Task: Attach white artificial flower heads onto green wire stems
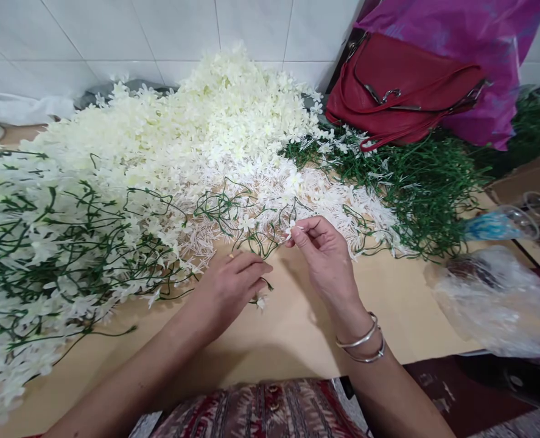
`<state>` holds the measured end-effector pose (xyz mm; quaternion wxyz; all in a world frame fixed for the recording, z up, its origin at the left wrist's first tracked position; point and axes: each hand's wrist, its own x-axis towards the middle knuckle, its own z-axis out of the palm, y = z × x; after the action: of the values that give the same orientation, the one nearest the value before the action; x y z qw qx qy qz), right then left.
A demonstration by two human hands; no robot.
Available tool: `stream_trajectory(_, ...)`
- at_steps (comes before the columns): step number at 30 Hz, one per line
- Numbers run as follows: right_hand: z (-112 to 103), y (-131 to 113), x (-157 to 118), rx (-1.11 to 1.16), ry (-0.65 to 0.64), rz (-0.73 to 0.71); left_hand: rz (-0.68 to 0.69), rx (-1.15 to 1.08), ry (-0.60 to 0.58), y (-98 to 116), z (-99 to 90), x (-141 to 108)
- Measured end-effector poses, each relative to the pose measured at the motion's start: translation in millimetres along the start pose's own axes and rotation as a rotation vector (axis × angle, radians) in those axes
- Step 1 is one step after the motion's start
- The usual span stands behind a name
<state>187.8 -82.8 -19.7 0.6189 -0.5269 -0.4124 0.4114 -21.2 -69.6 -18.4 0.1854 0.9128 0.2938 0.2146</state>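
Observation:
My right hand (329,258) is closed in a pinch, thumb against forefinger, on a small white artificial flower (290,230). Lower and to the left, my left hand (233,289) has its fingers curled round a green plastic stem (268,283). The stem's end and a small white blossom (261,302) stick out beneath those fingers; the rest is hidden by the hand. Just beyond both hands lie loose green stems (219,207) and thin white flower pieces (270,182).
A tall heap of cream-white flowers (233,103) leans toward the tiled wall. Finished-looking flower stems (69,243) spread over the left of the table (297,340). At right are green stems (429,182), a red handbag (406,79), a purple bag (498,55), a plastic cup (498,225) and a clear bag (502,298).

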Motion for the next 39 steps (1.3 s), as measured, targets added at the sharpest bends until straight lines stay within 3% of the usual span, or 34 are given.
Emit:
stream_trajectory(4, -0.2, -3.4, -0.3, -0.004, 0.004, 0.002, 0.114, 0.167, -0.121, -2.0, 5.0, 11.0)
stream_trajectory(10, -1.2, -5.9, -0.8, 0.056, -0.069, 0.073, 0.094, 0.135, 0.011, -2.7, 8.9, 7.4)
stream_trajectory(18, -5.1, -1.9, 1.6, 0.157, -0.064, 0.122, 0.228, 0.177, -0.067, -6.0, 20.5, 0.9)
stream_trajectory(24, -4.7, -3.9, 2.3, 0.182, -0.059, 0.131, 0.193, 0.094, -0.036, -4.6, 17.9, 0.0)
stream_trajectory(33, -5.5, -2.9, 3.3, 0.179, -0.041, 0.147, 0.221, 0.211, -0.16, -1.1, 19.6, -0.7)
stream_trajectory(35, -5.3, -4.5, 3.0, 0.186, -0.029, 0.143, 0.168, 0.146, -0.11, -0.8, 19.0, -0.1)
stream_trajectory(39, -4.0, -8.0, 0.3, 0.161, -0.095, 0.162, -0.152, -0.228, 0.198, -0.2, 11.9, 4.4)
